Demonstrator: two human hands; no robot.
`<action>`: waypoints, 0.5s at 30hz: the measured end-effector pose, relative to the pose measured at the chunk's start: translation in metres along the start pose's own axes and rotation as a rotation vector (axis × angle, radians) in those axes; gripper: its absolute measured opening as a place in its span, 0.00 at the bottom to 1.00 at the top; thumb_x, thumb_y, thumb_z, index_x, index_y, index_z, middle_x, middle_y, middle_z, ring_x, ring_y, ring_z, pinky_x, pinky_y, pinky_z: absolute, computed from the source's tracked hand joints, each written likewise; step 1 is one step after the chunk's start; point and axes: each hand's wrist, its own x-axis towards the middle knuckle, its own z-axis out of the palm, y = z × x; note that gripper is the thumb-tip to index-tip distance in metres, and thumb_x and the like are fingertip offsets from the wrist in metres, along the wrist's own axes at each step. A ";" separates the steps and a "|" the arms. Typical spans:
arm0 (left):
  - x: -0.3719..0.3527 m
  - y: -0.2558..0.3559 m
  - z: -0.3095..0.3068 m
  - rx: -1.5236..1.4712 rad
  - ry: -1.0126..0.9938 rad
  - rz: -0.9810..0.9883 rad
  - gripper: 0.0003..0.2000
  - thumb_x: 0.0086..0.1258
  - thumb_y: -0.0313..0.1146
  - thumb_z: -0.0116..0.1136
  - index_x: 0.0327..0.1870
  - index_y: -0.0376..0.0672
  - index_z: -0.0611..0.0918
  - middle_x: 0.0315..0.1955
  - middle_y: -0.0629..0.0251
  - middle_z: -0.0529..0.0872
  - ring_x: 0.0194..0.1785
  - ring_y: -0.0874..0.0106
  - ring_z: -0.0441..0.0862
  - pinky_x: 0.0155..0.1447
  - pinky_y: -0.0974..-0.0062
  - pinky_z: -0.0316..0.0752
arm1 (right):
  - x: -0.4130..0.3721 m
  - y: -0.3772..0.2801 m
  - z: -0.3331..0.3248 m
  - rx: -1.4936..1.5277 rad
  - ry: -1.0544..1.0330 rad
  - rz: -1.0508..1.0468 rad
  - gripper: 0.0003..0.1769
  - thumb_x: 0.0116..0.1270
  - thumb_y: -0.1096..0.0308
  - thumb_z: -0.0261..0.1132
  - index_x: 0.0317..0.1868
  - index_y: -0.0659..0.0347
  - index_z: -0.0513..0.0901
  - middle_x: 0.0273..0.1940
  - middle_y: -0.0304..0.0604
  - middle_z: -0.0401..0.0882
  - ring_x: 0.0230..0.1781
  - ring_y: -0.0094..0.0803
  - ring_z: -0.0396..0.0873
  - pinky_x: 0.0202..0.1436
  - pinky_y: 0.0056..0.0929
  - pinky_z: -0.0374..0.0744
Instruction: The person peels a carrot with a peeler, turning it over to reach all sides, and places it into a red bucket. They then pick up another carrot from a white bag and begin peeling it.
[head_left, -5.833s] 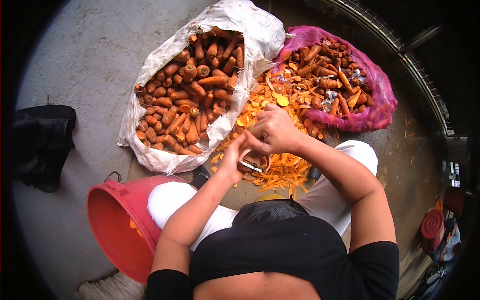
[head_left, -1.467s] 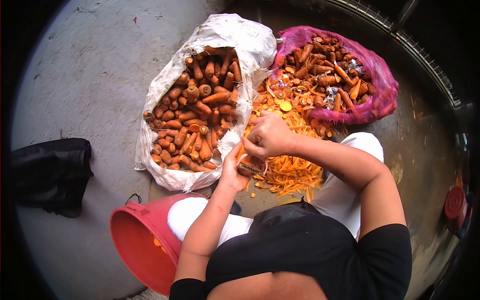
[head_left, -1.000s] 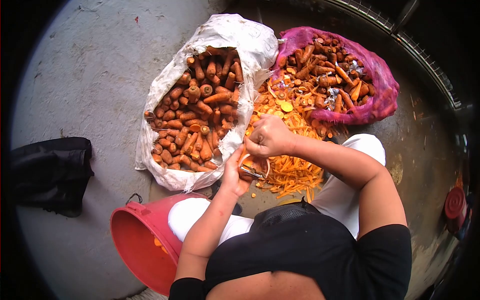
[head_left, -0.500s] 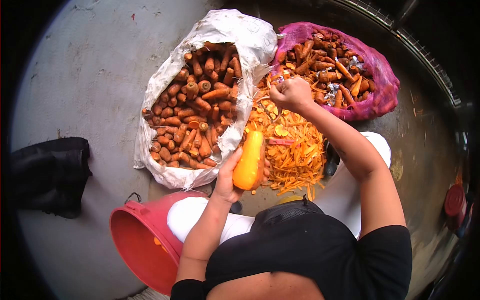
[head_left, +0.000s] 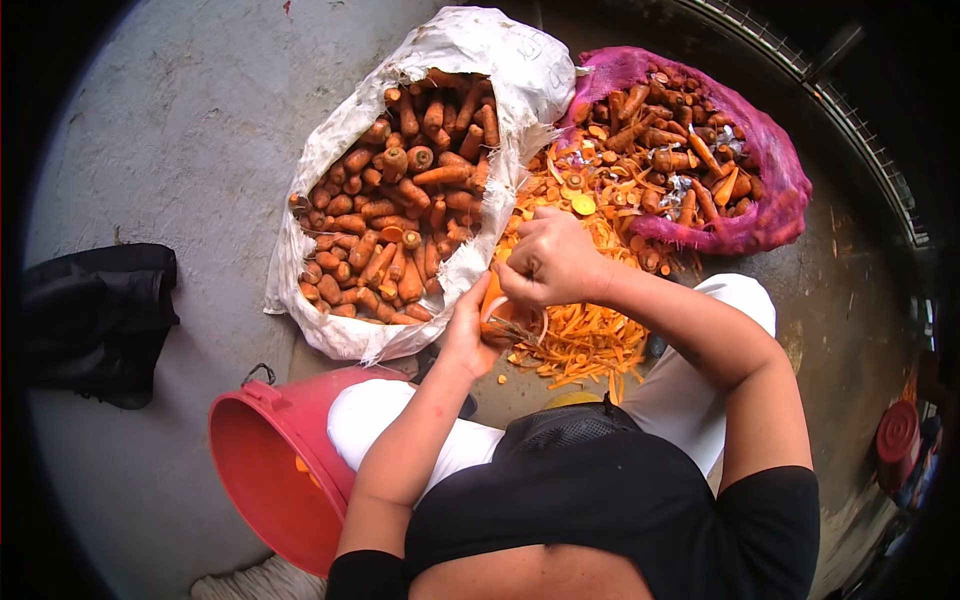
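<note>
My left hand (head_left: 470, 330) is wrapped round a thick orange carrot (head_left: 492, 296), which is partly covered by my right hand. Closed in a fist, my right hand (head_left: 550, 258) lies over the carrot's upper part; a thin curved strip or tool edge shows below it, too blurred to name. Beneath both hands spreads a pile of orange peelings (head_left: 590, 340) with round cut slices. To the left stands an open white sack (head_left: 325, 150) full of unpeeled carrots (head_left: 390, 215).
A pink mesh sack (head_left: 775, 170) of carrots and scraps stands at the upper right. By my left knee a red bucket (head_left: 290, 420) lies tipped. Black cloth (head_left: 95, 325) is at the far left, and a red round object (head_left: 898, 432) at the far right.
My right hand has come down and left from above the peelings onto the carrot. The carrot now shows less of its surface. The view has shifted slightly.
</note>
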 end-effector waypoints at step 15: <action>-0.010 -0.004 0.007 0.064 -0.062 0.123 0.20 0.76 0.48 0.45 0.56 0.41 0.74 0.46 0.61 0.82 0.47 0.68 0.83 0.52 0.66 0.80 | -0.001 0.003 0.008 0.037 0.050 0.002 0.20 0.56 0.63 0.62 0.07 0.52 0.72 0.11 0.37 0.70 0.14 0.35 0.69 0.23 0.35 0.65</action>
